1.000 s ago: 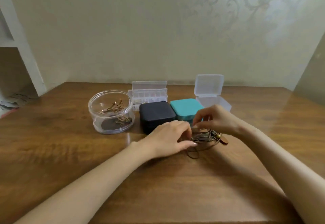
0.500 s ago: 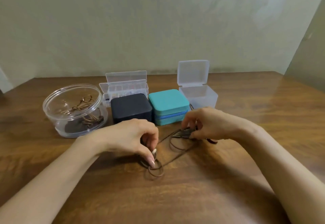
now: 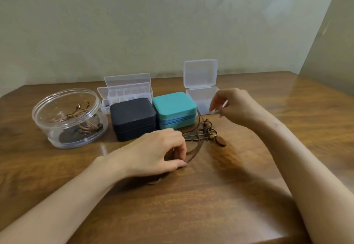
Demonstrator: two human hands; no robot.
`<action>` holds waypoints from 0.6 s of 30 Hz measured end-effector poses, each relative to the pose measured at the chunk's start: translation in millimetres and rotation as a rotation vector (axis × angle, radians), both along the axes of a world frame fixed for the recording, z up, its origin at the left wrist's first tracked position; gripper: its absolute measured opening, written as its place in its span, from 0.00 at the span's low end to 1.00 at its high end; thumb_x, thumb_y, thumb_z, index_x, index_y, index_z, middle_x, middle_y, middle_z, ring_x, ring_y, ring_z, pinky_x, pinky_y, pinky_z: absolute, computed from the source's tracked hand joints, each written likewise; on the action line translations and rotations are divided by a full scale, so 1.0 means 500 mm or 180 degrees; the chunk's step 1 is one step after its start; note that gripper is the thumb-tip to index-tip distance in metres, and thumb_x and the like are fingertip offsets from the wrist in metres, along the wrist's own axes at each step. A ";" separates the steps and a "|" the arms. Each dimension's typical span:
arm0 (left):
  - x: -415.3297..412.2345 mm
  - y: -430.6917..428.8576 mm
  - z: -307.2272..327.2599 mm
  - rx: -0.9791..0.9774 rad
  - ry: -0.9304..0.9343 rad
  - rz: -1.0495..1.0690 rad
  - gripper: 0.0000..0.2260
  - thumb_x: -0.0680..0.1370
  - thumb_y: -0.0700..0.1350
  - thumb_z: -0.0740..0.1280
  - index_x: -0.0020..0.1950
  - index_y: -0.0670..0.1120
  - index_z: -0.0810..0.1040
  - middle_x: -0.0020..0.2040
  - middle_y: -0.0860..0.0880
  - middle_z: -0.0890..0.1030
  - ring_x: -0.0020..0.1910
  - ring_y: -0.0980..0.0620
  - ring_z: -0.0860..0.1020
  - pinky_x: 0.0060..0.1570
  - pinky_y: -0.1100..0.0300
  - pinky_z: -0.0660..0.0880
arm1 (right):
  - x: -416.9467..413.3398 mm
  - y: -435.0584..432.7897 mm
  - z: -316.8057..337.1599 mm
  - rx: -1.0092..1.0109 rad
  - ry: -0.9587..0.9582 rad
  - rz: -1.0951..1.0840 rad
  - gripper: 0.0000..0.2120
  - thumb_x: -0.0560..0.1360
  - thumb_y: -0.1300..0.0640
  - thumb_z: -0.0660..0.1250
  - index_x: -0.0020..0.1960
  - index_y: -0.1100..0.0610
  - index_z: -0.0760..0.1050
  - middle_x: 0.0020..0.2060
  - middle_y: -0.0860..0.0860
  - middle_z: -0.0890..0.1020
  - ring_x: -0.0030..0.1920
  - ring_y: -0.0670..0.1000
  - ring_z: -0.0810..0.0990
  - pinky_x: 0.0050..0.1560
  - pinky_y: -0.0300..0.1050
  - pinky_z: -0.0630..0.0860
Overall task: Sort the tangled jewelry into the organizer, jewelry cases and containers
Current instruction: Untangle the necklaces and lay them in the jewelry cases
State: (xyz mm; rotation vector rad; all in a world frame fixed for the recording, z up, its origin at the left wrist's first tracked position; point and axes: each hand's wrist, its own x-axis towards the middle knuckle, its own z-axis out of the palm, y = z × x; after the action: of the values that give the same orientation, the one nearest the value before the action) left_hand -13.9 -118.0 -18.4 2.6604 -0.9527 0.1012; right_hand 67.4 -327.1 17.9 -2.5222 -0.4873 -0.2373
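The tangled brown cord necklaces (image 3: 206,138) lie on the wooden table (image 3: 191,205) toward its far edge, just in front of the teal square jewelry case (image 3: 175,109). The left hand (image 3: 159,152) pinches 1 cord; the right hand (image 3: 235,106) is raised and blurred, and I cannot tell its grip.

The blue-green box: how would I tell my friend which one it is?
On the brown wooden table, a row of containers stands toward the back. The square teal jewelry case sits in that row between the square black jewelry case and the clear plastic box with its lid up. It is the only bright-coloured one, with a blue zip around its side.
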 end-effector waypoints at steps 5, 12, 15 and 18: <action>-0.005 0.011 0.020 -0.0433 0.0166 0.0151 0.05 0.74 0.45 0.68 0.43 0.52 0.73 0.42 0.57 0.77 0.45 0.58 0.75 0.45 0.65 0.75 | -0.010 0.001 0.001 -0.0455 0.1131 0.0282 0.06 0.72 0.62 0.71 0.45 0.54 0.76 0.41 0.48 0.78 0.41 0.45 0.76 0.37 0.36 0.72; -0.007 0.044 0.054 -0.1843 0.0852 0.0557 0.06 0.74 0.47 0.69 0.44 0.48 0.73 0.34 0.53 0.80 0.35 0.59 0.78 0.39 0.65 0.74 | -0.014 0.016 -0.013 -0.0821 0.1241 0.0171 0.15 0.70 0.56 0.73 0.54 0.56 0.74 0.44 0.51 0.78 0.42 0.47 0.77 0.39 0.36 0.75; -0.006 0.034 0.038 -0.0937 0.0937 0.0458 0.13 0.68 0.59 0.71 0.46 0.56 0.73 0.40 0.53 0.78 0.38 0.60 0.76 0.40 0.66 0.75 | -0.015 0.015 -0.014 -0.0744 0.1150 0.0217 0.10 0.73 0.62 0.70 0.53 0.56 0.75 0.44 0.51 0.78 0.41 0.47 0.77 0.37 0.35 0.75; -0.009 0.021 0.026 0.0272 0.0750 0.0249 0.09 0.72 0.53 0.70 0.47 0.57 0.70 0.44 0.58 0.73 0.45 0.62 0.73 0.45 0.67 0.74 | -0.014 0.021 -0.022 -0.1050 0.0855 0.0200 0.10 0.72 0.59 0.69 0.53 0.55 0.75 0.44 0.50 0.78 0.45 0.49 0.78 0.44 0.42 0.78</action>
State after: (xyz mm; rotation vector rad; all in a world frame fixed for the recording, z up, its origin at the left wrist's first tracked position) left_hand -18.2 -107.7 -5.5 2.7106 -0.7936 -0.2360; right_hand 60.5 -316.5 6.9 -2.7938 -0.5309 0.2226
